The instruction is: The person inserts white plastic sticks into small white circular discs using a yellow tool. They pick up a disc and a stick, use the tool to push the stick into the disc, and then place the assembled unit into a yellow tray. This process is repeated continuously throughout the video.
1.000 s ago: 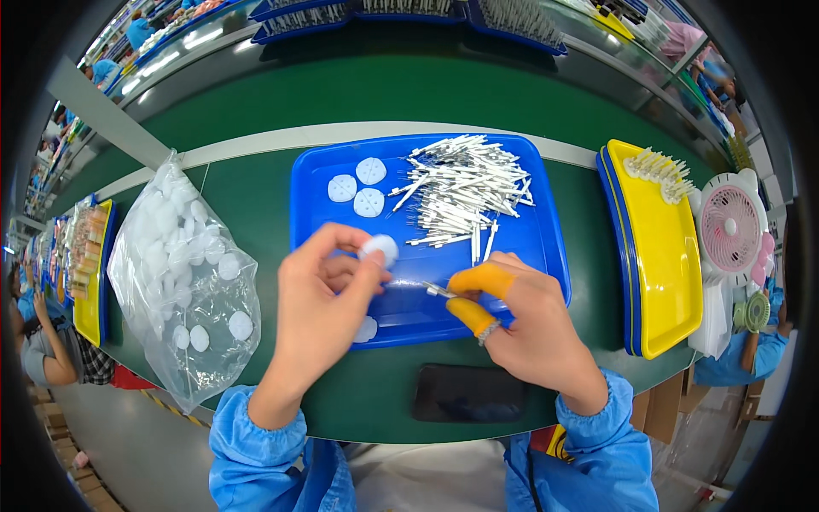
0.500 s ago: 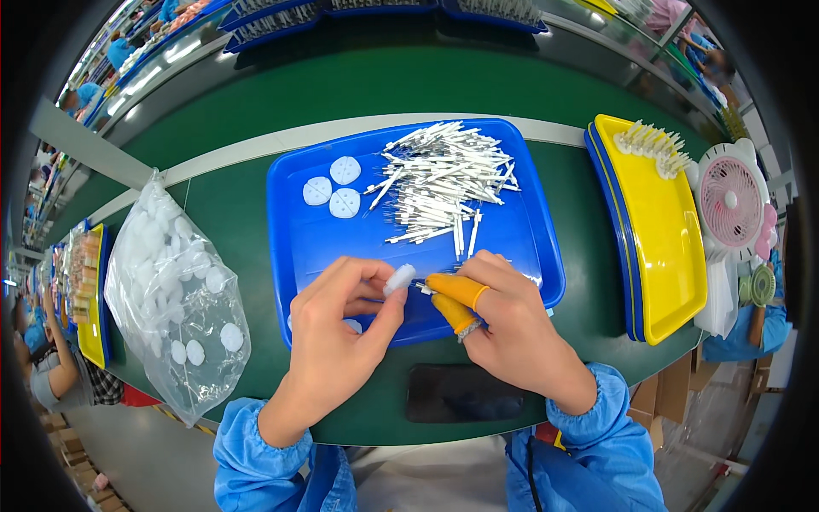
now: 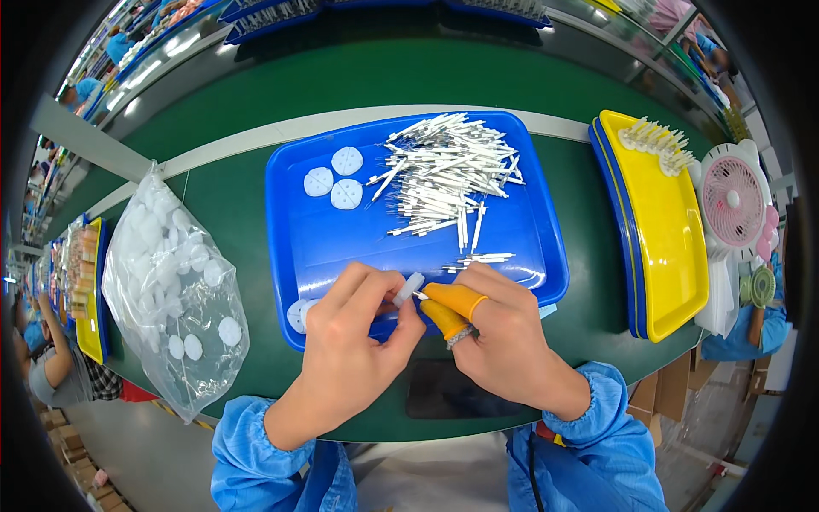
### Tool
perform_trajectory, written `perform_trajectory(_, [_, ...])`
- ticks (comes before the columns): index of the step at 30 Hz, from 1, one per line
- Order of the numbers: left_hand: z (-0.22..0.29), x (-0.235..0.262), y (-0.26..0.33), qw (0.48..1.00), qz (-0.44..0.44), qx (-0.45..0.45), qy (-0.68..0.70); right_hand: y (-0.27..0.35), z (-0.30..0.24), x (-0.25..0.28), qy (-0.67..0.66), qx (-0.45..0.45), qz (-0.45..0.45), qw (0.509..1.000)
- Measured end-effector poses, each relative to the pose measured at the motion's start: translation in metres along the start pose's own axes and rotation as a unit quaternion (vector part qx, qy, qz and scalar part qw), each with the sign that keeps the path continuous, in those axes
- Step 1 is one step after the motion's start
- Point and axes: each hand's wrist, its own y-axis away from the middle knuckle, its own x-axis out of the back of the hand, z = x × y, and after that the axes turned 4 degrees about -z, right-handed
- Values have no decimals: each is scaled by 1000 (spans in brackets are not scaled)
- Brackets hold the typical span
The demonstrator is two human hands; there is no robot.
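Observation:
Over the near edge of the blue tray, my left hand pinches a round white disc on edge between thumb and fingers. My right hand, in yellow finger cots and a ring, grips a thin white stick with a metal tip, its end against the disc's face. The stick is mostly hidden by the fingers. In the tray lie a heap of white sticks with thin wires, three discs with small holes at the far left, and more discs beside my left hand.
A clear plastic bag of white discs lies at the left. Stacked yellow and blue trays stand at the right, beside a pink fan. A dark flat rectangular object rests near the table edge. Another person sits at far left.
My left hand has moved slightly right with the disc, now turned more edge-on. Both hands are closer together. Loose sticks and discs in the near part of the tray show more fully.

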Motion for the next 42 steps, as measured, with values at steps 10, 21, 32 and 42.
perform_trajectory(10, [-9, 1, 0, 998, 5, 25, -50, -14, 7, 6, -5, -94, -6, 996])
perform_trajectory(21, [-4, 17, -12, 993, 13, 112, 30, -5, 19, 23, 223, -78, -71, 969])
perform_trajectory(32, [1, 9, -8, 993, -44, 76, 77, -5, 0, 22, -21, 2, -56, 998])
perform_trajectory(42, [2, 6, -7, 991, -31, 110, 64, -7, 8, 21, 66, -8, -62, 996])
